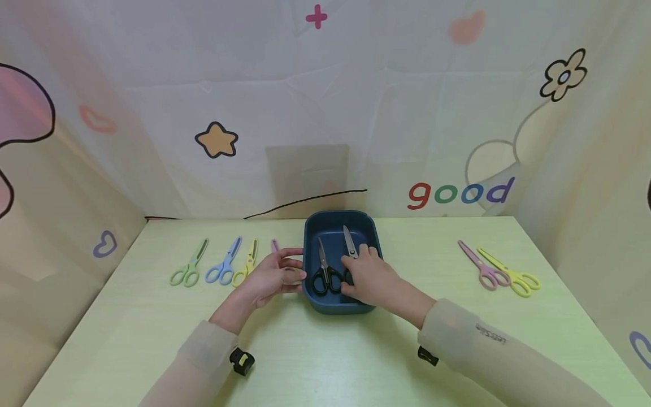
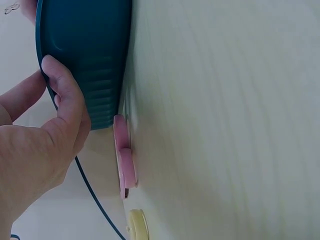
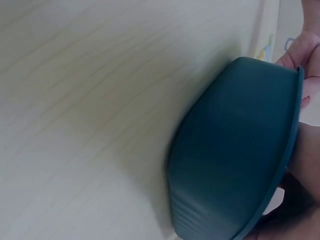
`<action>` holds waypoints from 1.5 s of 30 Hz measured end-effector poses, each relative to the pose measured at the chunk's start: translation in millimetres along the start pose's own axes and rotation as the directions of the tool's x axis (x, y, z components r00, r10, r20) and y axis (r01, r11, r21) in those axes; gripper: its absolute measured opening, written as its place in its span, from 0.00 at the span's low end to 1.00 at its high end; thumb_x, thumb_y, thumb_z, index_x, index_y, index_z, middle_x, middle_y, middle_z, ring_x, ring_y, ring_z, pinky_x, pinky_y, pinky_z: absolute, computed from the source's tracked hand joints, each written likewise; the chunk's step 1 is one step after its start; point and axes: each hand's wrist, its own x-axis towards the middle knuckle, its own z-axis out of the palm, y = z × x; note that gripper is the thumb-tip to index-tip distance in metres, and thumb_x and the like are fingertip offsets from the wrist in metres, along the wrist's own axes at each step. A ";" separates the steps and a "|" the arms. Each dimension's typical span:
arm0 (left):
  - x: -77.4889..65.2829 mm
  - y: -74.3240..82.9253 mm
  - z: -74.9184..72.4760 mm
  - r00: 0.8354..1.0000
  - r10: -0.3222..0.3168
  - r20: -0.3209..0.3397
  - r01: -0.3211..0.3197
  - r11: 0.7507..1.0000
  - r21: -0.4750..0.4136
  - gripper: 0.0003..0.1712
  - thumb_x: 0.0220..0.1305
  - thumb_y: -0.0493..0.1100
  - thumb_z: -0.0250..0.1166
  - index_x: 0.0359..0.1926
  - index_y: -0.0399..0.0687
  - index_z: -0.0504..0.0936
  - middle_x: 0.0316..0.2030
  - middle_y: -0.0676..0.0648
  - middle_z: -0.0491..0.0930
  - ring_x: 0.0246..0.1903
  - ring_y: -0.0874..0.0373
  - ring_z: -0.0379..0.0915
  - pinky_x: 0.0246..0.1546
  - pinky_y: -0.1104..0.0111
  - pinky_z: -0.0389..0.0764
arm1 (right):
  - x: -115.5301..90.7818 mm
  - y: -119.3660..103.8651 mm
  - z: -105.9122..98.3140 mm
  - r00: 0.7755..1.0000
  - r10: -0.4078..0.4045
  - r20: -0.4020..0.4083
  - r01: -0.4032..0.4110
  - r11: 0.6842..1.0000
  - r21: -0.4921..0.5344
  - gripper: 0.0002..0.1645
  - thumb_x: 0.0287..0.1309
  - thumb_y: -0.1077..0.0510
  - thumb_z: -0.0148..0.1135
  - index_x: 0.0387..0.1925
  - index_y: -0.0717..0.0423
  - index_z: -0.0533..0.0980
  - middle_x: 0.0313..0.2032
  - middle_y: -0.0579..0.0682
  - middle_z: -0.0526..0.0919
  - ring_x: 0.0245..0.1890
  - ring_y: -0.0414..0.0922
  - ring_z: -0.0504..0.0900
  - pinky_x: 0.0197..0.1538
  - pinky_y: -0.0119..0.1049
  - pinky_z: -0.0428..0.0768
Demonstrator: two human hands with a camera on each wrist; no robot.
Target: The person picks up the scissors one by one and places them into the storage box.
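A dark blue plastic bin [image 1: 343, 309] stands in the middle of the table. Inside it at left lie scissors with black handles [image 1: 325, 271]. Beside them is a second pair of black-handled scissors [image 1: 350, 240], blades pointing away. My right hand [image 1: 373, 277] reaches over the bin's right wall and grips this second pair by its handles, mostly hidden under the fingers. My left hand [image 1: 277, 271] touches the bin's left wall from outside, with fingertips at the rim. In the left wrist view, the left hand [image 2: 55, 125] meets the bin wall [image 2: 90, 60].
Left of the bin lie green scissors [image 1: 190, 268], blue scissors [image 1: 225, 265], yellow scissors [image 1: 249, 263] and pink scissors [image 1: 275, 245], the last partly hidden by my left hand. At right, pink scissors [image 1: 485, 270] lie beside yellow scissors [image 1: 516, 277]. A printed curtain [image 1: 229, 85] hangs behind.
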 end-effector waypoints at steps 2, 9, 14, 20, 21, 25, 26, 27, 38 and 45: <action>0.3 -0.2 -0.2 1.000 0.001 0.000 -0.001 1.000 0.001 0.34 0.71 0.26 0.60 0.75 0.36 0.61 0.54 0.34 0.70 0.40 0.53 0.76 0.41 0.65 0.84 | 1.9 0.4 1.1 1.000 0.003 0.017 -0.002 1.000 -0.017 0.20 0.63 0.47 0.72 0.48 0.56 0.80 0.38 0.60 0.73 0.39 0.55 0.69 0.35 0.44 0.78; 0.3 -1.2 -0.5 1.000 0.006 0.001 -0.006 1.000 -0.002 0.34 0.71 0.26 0.60 0.74 0.36 0.61 0.54 0.35 0.70 0.40 0.53 0.75 0.41 0.64 0.84 | 5.9 -1.8 3.6 0.998 0.012 0.060 -0.006 0.995 -0.099 0.20 0.63 0.46 0.72 0.46 0.57 0.80 0.38 0.62 0.74 0.40 0.57 0.71 0.35 0.45 0.80; 0.3 -1.1 -0.8 1.000 0.007 -0.005 -0.007 1.000 0.003 0.34 0.71 0.26 0.60 0.74 0.36 0.62 0.54 0.34 0.70 0.40 0.53 0.75 0.42 0.64 0.84 | 8.7 -5.6 4.6 0.995 0.039 0.088 -0.026 0.989 -0.144 0.25 0.62 0.45 0.73 0.51 0.57 0.82 0.43 0.65 0.76 0.43 0.58 0.72 0.39 0.48 0.83; -0.5 -0.4 0.1 1.000 0.005 -0.006 -0.005 1.000 0.002 0.34 0.71 0.26 0.60 0.74 0.36 0.62 0.53 0.35 0.70 0.40 0.54 0.75 0.42 0.64 0.84 | 11.6 -9.1 6.3 0.988 0.073 0.137 -0.050 0.985 -0.164 0.28 0.61 0.44 0.73 0.57 0.55 0.81 0.49 0.65 0.75 0.47 0.59 0.73 0.40 0.47 0.85; -0.6 -0.5 0.1 1.000 0.004 -0.006 -0.004 1.000 0.001 0.34 0.71 0.26 0.60 0.74 0.36 0.62 0.53 0.35 0.70 0.40 0.53 0.75 0.42 0.64 0.84 | 12.0 -9.3 6.8 0.986 0.076 0.146 -0.052 0.985 -0.164 0.29 0.62 0.43 0.73 0.57 0.55 0.81 0.50 0.65 0.75 0.48 0.59 0.73 0.41 0.47 0.85; -0.3 -1.0 -0.1 1.000 0.005 -0.004 -0.005 1.000 0.003 0.34 0.71 0.26 0.60 0.74 0.36 0.62 0.53 0.35 0.70 0.40 0.53 0.75 0.41 0.64 0.84 | 13.4 -8.9 9.4 0.982 0.080 0.172 -0.056 0.989 -0.140 0.29 0.63 0.44 0.72 0.59 0.55 0.80 0.50 0.66 0.75 0.48 0.59 0.74 0.44 0.48 0.84; -0.2 -1.2 -0.2 1.000 0.004 -0.004 -0.004 1.000 0.004 0.34 0.71 0.26 0.60 0.74 0.36 0.62 0.53 0.35 0.70 0.40 0.53 0.75 0.41 0.64 0.84 | 13.6 -8.6 9.8 0.981 0.080 0.176 -0.057 0.990 -0.132 0.28 0.63 0.44 0.72 0.59 0.55 0.80 0.50 0.65 0.76 0.48 0.59 0.73 0.44 0.48 0.84; 0.1 -1.3 -0.3 1.000 0.005 -0.003 -0.005 1.000 0.004 0.34 0.71 0.26 0.60 0.74 0.36 0.61 0.54 0.35 0.70 0.40 0.53 0.75 0.41 0.64 0.84 | 13.8 -8.2 10.2 0.981 0.078 0.176 -0.055 0.990 -0.129 0.28 0.63 0.44 0.72 0.58 0.55 0.80 0.48 0.65 0.76 0.47 0.59 0.74 0.44 0.48 0.83; 0.5 -1.2 -0.7 1.000 0.005 -0.006 -0.005 1.000 0.016 0.34 0.71 0.27 0.60 0.75 0.36 0.61 0.56 0.33 0.68 0.41 0.53 0.75 0.42 0.64 0.84 | 12.3 -3.5 14.3 0.988 0.056 0.146 -0.046 0.996 -0.070 0.25 0.61 0.43 0.74 0.50 0.57 0.80 0.39 0.58 0.80 0.41 0.55 0.79 0.42 0.49 0.82; 1.4 -0.4 -0.3 1.000 -0.003 -0.014 0.003 1.000 0.012 0.34 0.71 0.26 0.60 0.75 0.36 0.61 0.56 0.33 0.69 0.41 0.53 0.75 0.42 0.64 0.84 | 13.1 -2.4 13.6 0.996 0.027 0.087 -0.020 0.996 -0.087 0.29 0.60 0.43 0.74 0.52 0.59 0.80 0.42 0.61 0.80 0.43 0.56 0.80 0.44 0.49 0.84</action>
